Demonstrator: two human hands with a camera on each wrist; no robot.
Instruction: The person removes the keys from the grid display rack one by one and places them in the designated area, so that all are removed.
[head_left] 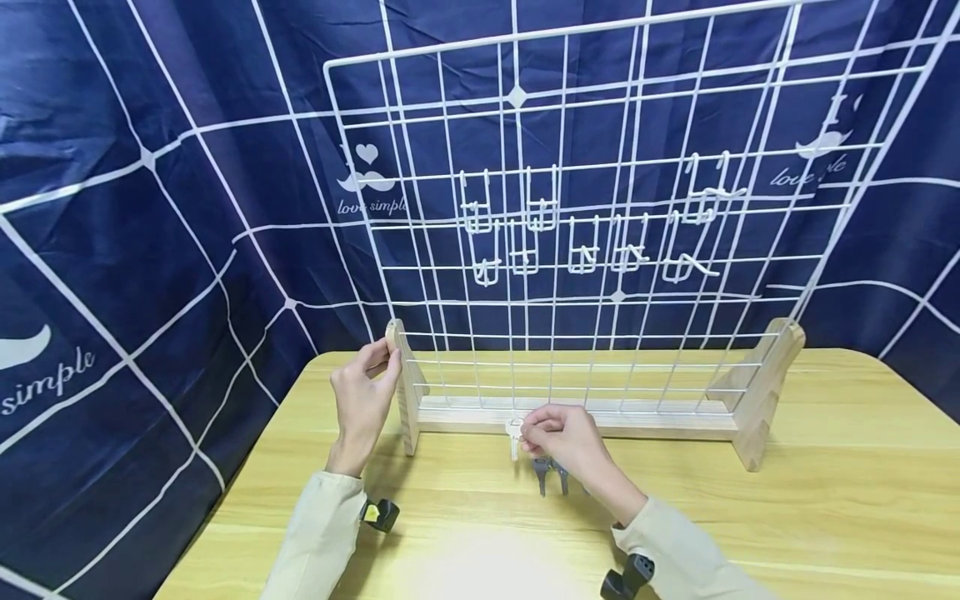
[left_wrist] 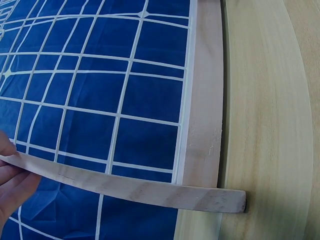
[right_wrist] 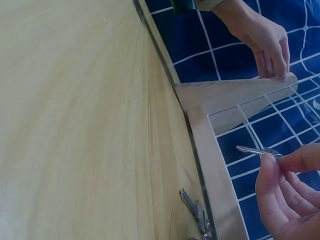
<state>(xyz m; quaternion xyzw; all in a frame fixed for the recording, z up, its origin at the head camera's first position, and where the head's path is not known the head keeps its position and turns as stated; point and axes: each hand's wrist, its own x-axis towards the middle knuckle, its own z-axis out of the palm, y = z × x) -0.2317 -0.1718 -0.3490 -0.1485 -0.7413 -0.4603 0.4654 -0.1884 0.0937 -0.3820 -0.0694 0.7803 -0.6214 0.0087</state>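
Note:
My right hand [head_left: 566,437] pinches a silver key [head_left: 514,429] by its head, its blade pointing down in front of the rack's wooden base. In the right wrist view the key [right_wrist: 254,150] sticks out past the thumb and fingertips. On the table just below lie several more keys [head_left: 542,477], partly hidden by that hand. My left hand [head_left: 365,396] holds the top of the left wooden side support [head_left: 406,392] between thumb and fingers. The white wire grid rack [head_left: 555,337] stands upright in its wooden stand; in the left wrist view the support [left_wrist: 135,187] runs below the grid.
Several white wire hooks [head_left: 542,208] hang on the middle of the grid. The right wooden support [head_left: 767,396] stands at the far end of the base [head_left: 645,423]. Behind the wooden table [head_left: 847,467] hangs a dark blue curtain [head_left: 217,183] with white lines.

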